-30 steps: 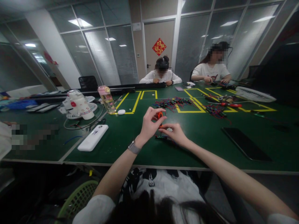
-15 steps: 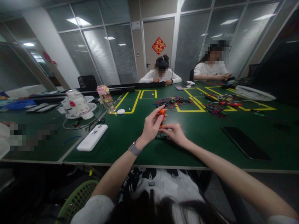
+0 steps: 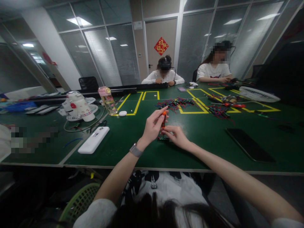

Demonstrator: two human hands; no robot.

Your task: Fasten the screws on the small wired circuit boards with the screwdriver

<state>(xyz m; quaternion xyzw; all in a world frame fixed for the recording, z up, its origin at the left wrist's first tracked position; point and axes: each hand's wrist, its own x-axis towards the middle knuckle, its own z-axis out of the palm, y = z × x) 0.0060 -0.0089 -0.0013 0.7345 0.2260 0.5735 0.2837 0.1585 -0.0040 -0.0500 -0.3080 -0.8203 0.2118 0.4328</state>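
Note:
My left hand point(image 3: 154, 125) is closed around the orange and black handle of a screwdriver point(image 3: 164, 117), which stands upright over the table. Lower down, my right hand point(image 3: 177, 135) pinches the screwdriver's orange lower end between thumb and fingertips. Under the hands a small green circuit board point(image 3: 162, 138) lies on the green table point(image 3: 133, 139), with the screwdriver's shaft pointing down at it. My fingers cover part of the handle, and whether the tip touches the board is too small to tell.
Beyond my hands lies a pile of wired boards point(image 3: 175, 103), with another wire bundle point(image 3: 218, 111) to the right. A dark phone point(image 3: 249, 145) rests at right, a white power bank point(image 3: 93, 140) at left. Behind it stand a bottle point(image 3: 108, 101) and white jug point(image 3: 79, 106). Two people sit opposite.
The screwdriver handle has turned, showing more black and less orange. Both hands have shifted only slightly, and more of the board's left side shows.

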